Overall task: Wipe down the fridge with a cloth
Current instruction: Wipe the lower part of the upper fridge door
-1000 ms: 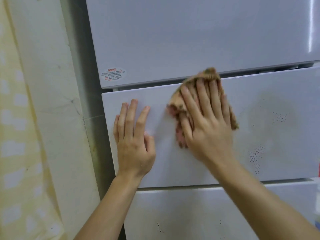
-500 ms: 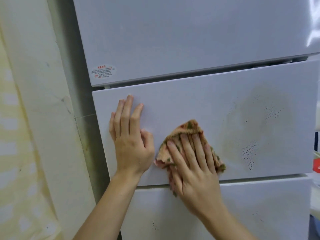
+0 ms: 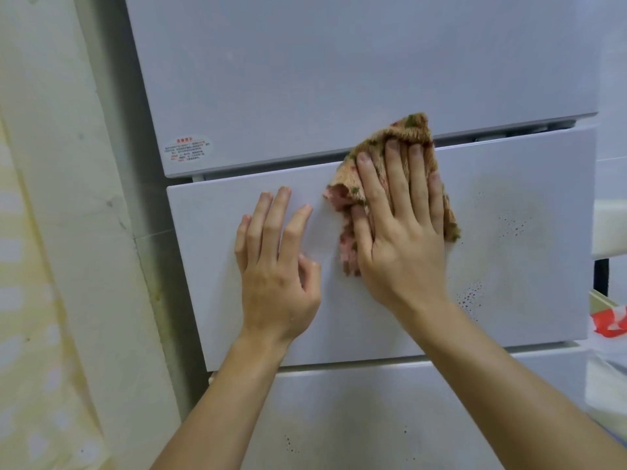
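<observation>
Right hand (image 3: 400,239), flat, has pushed the brown patterned terry cloth (image 3: 407,130) back up the white fridge drawer (image 3: 529,266); left hand (image 3: 274,266) braces flat; dark speckles (image 3: 470,295) remain.

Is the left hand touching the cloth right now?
Apart. The head view shows a strip of bare fridge door between the left hand and the cloth, which lies under the right hand.

Print on the sticker (image 3: 188,149) is unreadable (right hand (image 3: 400,239) covers much cloth (image 3: 412,128)).
</observation>
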`<state>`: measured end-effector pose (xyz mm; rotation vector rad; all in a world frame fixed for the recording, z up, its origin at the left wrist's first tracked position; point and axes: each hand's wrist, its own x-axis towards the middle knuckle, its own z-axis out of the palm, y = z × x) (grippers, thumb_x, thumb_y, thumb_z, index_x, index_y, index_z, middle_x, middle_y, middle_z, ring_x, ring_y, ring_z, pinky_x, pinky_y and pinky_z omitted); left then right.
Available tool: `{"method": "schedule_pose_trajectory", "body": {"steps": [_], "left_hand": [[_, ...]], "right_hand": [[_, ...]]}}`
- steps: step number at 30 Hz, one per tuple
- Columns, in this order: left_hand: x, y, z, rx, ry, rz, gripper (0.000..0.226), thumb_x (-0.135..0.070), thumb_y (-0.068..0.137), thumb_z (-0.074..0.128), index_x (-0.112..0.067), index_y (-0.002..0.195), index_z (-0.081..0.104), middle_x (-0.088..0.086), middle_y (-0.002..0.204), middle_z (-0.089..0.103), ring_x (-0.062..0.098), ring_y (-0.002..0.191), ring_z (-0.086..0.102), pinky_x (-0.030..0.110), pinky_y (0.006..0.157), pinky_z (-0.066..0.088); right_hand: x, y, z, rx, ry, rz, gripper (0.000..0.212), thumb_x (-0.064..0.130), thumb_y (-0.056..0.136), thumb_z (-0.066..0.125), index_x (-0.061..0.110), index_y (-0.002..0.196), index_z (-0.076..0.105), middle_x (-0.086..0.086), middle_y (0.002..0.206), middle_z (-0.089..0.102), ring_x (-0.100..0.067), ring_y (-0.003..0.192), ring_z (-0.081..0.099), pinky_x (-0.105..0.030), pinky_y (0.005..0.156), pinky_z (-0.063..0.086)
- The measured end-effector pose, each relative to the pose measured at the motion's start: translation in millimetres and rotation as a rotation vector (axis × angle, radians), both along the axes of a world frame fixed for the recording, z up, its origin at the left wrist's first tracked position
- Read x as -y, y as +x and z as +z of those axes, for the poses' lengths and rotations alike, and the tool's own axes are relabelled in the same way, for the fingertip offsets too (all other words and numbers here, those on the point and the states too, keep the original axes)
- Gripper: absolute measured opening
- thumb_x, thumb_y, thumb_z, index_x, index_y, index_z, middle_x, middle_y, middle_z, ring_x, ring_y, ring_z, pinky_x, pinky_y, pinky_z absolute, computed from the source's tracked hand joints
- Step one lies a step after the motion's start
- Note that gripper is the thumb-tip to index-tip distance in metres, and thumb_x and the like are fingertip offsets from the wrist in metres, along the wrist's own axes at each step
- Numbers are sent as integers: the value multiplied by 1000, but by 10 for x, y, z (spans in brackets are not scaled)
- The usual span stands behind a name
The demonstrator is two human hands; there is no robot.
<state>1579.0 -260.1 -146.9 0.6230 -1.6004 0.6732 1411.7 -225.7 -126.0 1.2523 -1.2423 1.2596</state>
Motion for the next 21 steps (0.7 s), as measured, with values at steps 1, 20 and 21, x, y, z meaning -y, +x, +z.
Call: {"method": "schedule_pose_trajectory", "body": {"steps": [1,20,21], "left_hand": [[1,-12,-6,17,-8,2,62,-7,85,55,-11,147,53,13,165,39,31,158,26,51,130,15],[-121,-507,-87,53,-40,-61,67,-6,82,58,-9,149,53,14,163,41,32,156,31,54,128,21],[-127,-523,-93,45,-35,-66,69,-8,83,59,-9,151,50,14,164,40,31,156,30,54,128,20]], "right_hand": [[-3,9,-132,-8,17,10,56,31,111,38,18,165,28,-11,173,20,-31,161,12,-49,131,9],[-155,-664,-27,-8,-55,69,56,23,104,42,11,159,41,-18,167,33,-39,158,23,-54,129,18],[-158,-696,101,5,-63,64,57,20,104,44,12,160,40,-17,168,31,-38,158,22,-53,130,16]]}}
